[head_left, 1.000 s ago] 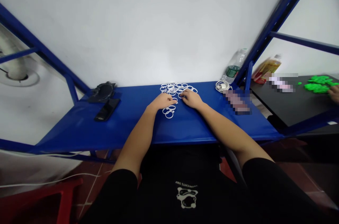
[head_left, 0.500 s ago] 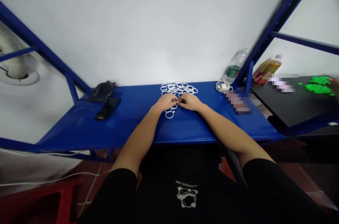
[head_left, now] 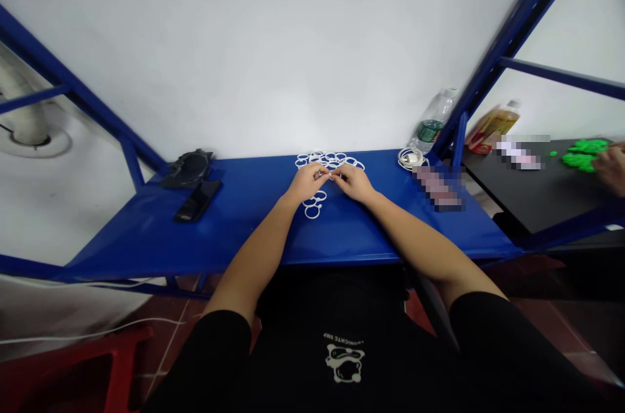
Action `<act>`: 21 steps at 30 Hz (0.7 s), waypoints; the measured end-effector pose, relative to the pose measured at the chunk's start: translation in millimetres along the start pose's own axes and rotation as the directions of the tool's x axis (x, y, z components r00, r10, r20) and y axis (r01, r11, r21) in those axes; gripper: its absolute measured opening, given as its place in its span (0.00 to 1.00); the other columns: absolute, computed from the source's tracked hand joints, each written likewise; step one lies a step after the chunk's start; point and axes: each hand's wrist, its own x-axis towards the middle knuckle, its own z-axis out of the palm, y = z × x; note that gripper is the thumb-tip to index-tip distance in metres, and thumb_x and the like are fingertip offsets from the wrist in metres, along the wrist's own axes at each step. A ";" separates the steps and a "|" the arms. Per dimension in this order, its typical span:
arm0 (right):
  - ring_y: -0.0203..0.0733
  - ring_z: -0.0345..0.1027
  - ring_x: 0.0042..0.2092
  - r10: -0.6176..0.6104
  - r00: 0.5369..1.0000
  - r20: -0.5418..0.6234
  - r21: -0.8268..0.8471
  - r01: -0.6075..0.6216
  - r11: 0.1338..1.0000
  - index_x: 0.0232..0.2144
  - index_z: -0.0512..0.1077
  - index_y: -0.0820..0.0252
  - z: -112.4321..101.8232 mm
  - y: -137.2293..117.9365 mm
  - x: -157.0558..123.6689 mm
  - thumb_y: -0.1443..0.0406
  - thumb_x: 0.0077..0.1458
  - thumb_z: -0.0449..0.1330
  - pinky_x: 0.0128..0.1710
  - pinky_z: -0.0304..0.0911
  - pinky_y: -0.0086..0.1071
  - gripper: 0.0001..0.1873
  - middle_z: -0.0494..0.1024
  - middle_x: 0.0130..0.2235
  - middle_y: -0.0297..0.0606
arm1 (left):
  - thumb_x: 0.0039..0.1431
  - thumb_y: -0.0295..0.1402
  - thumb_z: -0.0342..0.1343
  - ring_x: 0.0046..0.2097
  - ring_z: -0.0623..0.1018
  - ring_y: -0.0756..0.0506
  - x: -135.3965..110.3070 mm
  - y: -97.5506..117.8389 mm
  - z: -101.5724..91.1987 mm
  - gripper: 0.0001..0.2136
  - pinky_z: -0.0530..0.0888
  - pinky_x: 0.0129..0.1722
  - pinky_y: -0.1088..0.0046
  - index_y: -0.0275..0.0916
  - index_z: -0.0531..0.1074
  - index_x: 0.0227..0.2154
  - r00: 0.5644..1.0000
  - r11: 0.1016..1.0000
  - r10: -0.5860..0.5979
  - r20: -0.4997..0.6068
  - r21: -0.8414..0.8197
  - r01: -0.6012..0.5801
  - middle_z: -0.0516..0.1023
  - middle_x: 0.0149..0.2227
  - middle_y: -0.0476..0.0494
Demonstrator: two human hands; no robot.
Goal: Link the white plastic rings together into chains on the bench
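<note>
A pile of white plastic rings [head_left: 328,158] lies at the back middle of the blue table [head_left: 244,230]. My left hand [head_left: 306,182] and my right hand [head_left: 355,182] meet just in front of the pile, fingers curled, pinching white rings between them. A short chain of linked white rings [head_left: 314,204] hangs from my left hand onto the table.
A black phone [head_left: 198,200] and a dark pouch [head_left: 188,169] lie at the table's left. A coiled white cable [head_left: 409,157] and a water bottle [head_left: 432,121] stand at the right. On a black table, another person's hand [head_left: 612,168] touches green parts [head_left: 583,156].
My two hands came together and then moved slightly toward the ring pile, lifting a bit. The other person's hand at far right shifted onto the green parts.
</note>
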 end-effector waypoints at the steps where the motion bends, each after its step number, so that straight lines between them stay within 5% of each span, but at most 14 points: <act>1: 0.46 0.73 0.41 -0.014 1.000 0.005 0.001 0.014 1.000 0.44 0.79 0.57 -0.8 -0.8 -0.6 0.61 0.68 0.56 0.45 0.66 0.37 0.13 0.82 0.40 0.43 | 0.64 0.34 0.62 0.31 0.72 0.50 -0.1 1.3 -0.5 0.05 0.72 0.35 0.72 0.39 0.81 0.37 1.000 0.999 -0.019 0.006 -0.030 0.019 0.79 0.35 0.47; 8: 0.47 0.74 0.43 -0.070 0.996 0.049 0.019 0.069 0.997 0.44 0.79 0.58 -4.1 -3.7 -2.4 0.63 0.68 0.54 0.46 0.67 0.38 0.13 0.81 0.41 0.45 | 0.61 0.32 0.64 0.33 0.75 0.49 1.1 10.0 -7.1 0.03 0.73 0.36 0.71 0.39 0.82 0.33 0.996 0.996 -0.061 0.063 -0.067 0.065 0.79 0.33 0.47; 15: 0.46 0.74 0.44 0.016 1.000 0.016 -0.031 -0.016 0.999 0.47 0.80 0.57 -0.6 6.7 4.7 0.63 0.67 0.58 0.47 0.68 0.37 0.12 0.82 0.43 0.43 | 0.59 0.28 0.64 0.52 0.78 0.41 2.3 7.2 -11.5 0.01 0.72 0.59 0.59 0.41 0.80 0.33 0.997 0.986 0.077 0.027 0.143 -0.080 0.82 0.46 0.42; 21: 0.47 0.75 0.50 0.099 0.987 0.130 -0.150 -0.079 0.986 0.50 0.80 0.56 -0.6 22.0 3.7 0.67 0.64 0.59 0.52 0.68 0.38 0.15 0.82 0.49 0.43 | 0.53 0.28 0.63 0.38 0.80 0.45 -3.9 1.6 -6.7 0.04 0.76 0.44 0.68 0.42 0.80 0.25 0.972 0.993 -0.022 0.235 0.115 -0.005 0.82 0.33 0.47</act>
